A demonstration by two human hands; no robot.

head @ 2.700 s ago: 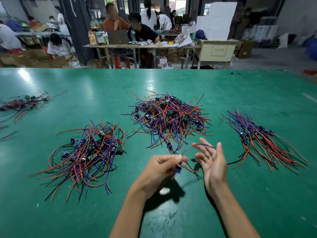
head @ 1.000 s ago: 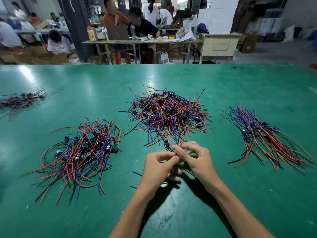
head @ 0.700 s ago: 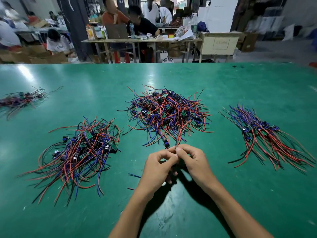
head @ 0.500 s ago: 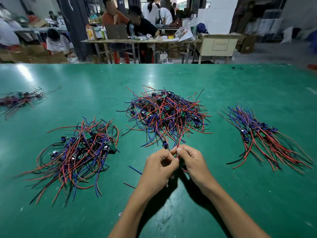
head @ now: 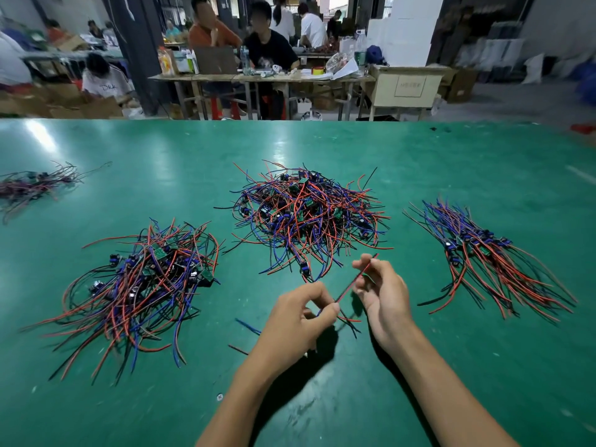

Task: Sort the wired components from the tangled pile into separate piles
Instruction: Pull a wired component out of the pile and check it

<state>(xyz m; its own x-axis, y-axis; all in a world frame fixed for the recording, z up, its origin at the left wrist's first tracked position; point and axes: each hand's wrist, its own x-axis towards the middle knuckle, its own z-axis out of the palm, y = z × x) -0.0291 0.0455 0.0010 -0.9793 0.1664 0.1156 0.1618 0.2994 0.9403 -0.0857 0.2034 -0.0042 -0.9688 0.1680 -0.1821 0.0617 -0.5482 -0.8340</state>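
Green mat covers the whole table point(head: 451, 162) in front of me, and it shines a little under the lamps. On it the biggest thing is the tangled pile point(head: 306, 214) in the middle, far from my body: red, blue and black wires crossing in all directions, with small green boards among them. On my left lies the left pile point(head: 138, 285), also quite large, with its wires running loosely toward me. On my right lies the right pile point(head: 483, 256), where the wires are more parallel, like a fan, and the small parts sit together near its far end. Much further to the left, at the edge of the view, there is a smaller blurred bundle point(head: 32, 185).

Between the piles and my body I hold one wired component. My left hand point(head: 300, 321) is curled and pinches its lower part between thumb and finger; the component's body is hidden inside this hand, so I cannot tell its shape. My right hand point(head: 383, 291) has its fingers bent around the upper end of the red wire point(head: 353, 280), which goes straight and tilted from one hand to the other, above the mat. Some thin black and red ends hang under my hands. A short blue wire point(head: 246, 325) and a dark wire piece point(head: 238, 349) lie alone on the mat near my left wrist.
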